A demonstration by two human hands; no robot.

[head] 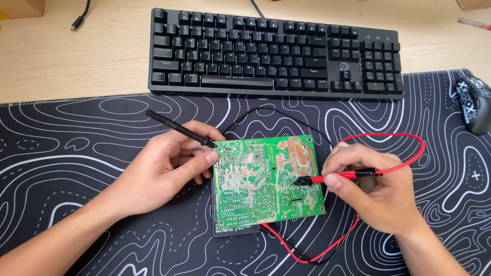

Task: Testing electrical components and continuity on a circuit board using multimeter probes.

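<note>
A green circuit board (268,179) lies solder side up in the middle of the black desk mat (76,133) with white wavy lines, resting on top of a dark meter (235,231) whose lower edge shows beneath it. The left hand (163,171) sits just beside the board's left edge, its grip closed around a black probe (179,129); the probe's tip meets the board's upper left corner. The right hand (373,186) is at the board's right edge, its grip pinching a red probe (348,175) whose tip touches the board's right half. A red lead (409,148) loops behind that hand, and a black lead (266,111) arcs above the board. A black keyboard (276,53) stands farther back on the wooden bench (66,56), and a patterned mouse (475,102) lies at the right.
</note>
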